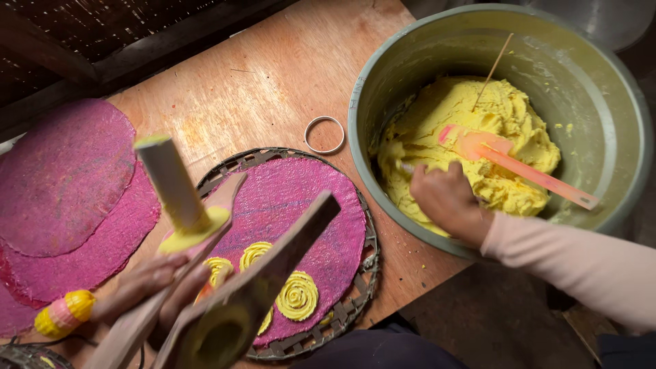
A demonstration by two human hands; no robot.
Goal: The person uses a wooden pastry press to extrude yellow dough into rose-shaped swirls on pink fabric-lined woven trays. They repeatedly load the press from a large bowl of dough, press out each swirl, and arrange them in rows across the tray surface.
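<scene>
Dough (471, 123), yellow, in bowl (601, 102) right of tray (362, 273): right hand (447, 198) closed in it, best pinching a modest lump; left hand (154, 287) clenched on wooden press (225, 301) over tray's pink sheet (307, 205), beside piped spirals (297, 295).

Looking steeply down from head height, close over a bare wooden tabletop (273, 75). Facing forward and slightly right, taking in a big grey-green metal bowl (601, 123) at upper right and a round woven bamboo tray (369, 263) at centre. Cropping a wooden hand press (225, 301) at the near edge.
</scene>
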